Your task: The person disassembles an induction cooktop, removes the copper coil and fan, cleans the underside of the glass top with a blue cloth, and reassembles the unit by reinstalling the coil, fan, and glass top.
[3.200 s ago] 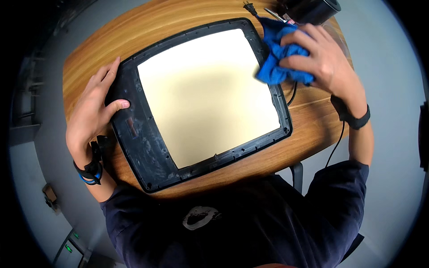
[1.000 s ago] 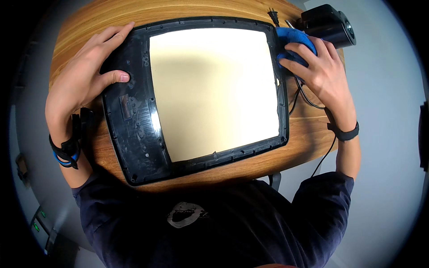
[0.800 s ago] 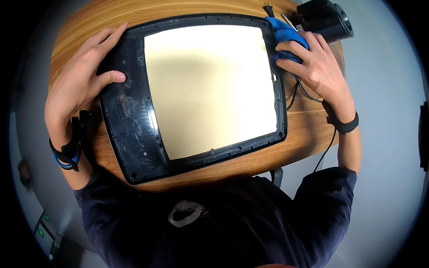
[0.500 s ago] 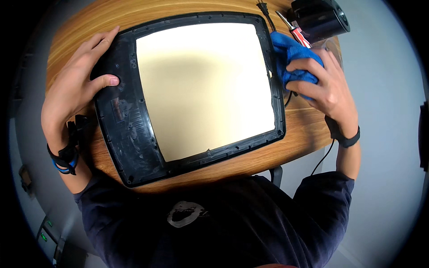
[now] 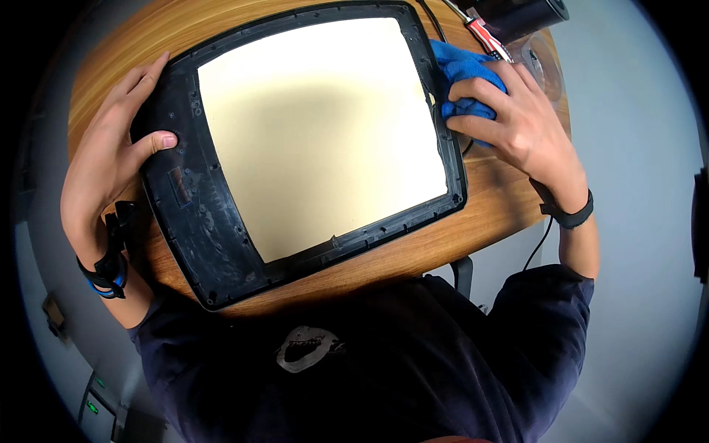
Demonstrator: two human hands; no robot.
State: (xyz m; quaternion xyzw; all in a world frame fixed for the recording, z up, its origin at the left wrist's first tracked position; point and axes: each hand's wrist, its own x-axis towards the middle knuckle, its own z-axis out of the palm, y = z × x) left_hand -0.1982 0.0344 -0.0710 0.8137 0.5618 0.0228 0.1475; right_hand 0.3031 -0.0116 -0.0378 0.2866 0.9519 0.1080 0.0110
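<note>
A large black plastic frame (image 5: pixel 214 229) lies tilted on the wooden table, with a smooth pale cream panel (image 5: pixel 325 148) filling its opening. Over the frame's wide left border rests my left hand (image 5: pixel 118 133), thumb on the plastic and fingers stretched along the outer edge. My right hand (image 5: pixel 509 111) is curled around a crumpled blue cloth (image 5: pixel 473 81) beside the frame's upper right edge. Part of the cloth is hidden under my fingers; it seems to touch the frame's side.
Behind the cloth lies a screwdriver (image 5: pixel 484 33) with a red and white handle, next to a black rounded device (image 5: pixel 521 15). A clear plastic piece (image 5: pixel 543 63) sits near the right edge of the wooden table (image 5: pixel 502 199). A black cable (image 5: pixel 432 18) runs behind the frame.
The frame, both hands and the cloth appear shifted slightly left and up in the view. My right hand still grips the cloth, and my left hand stays on the frame's border.
</note>
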